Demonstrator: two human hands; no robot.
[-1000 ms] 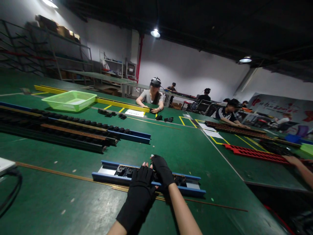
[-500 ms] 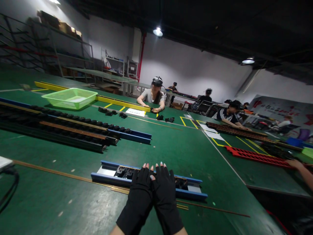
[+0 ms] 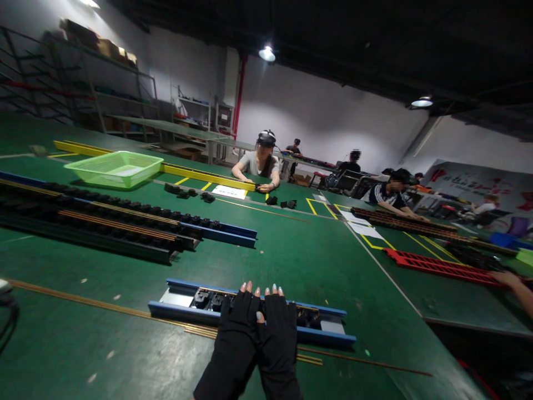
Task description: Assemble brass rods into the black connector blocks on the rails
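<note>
Green workbench (image 3: 341, 266) | blue-railed fixture (image 3: 175, 309) | thin brass rods (image 3: 95, 307) | black rail rows (image 3: 91, 225) | lime plastic basket (image 3: 114, 169)

One left hand (image 3: 235, 339) and one right hand (image 3: 278, 339) are counted, each in a black fingerless glove, along with one blue-railed metal fixture (image 3: 183, 314), one light-green plastic mesh basket (image 3: 114, 169) and one red slatted rack (image 3: 437, 266).

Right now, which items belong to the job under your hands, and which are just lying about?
Job:
left hand
right hand
blue-sided rail
black blocks in that rail

Lying about:
thin brass rods on the green table
lime-green basket
red rack
</note>
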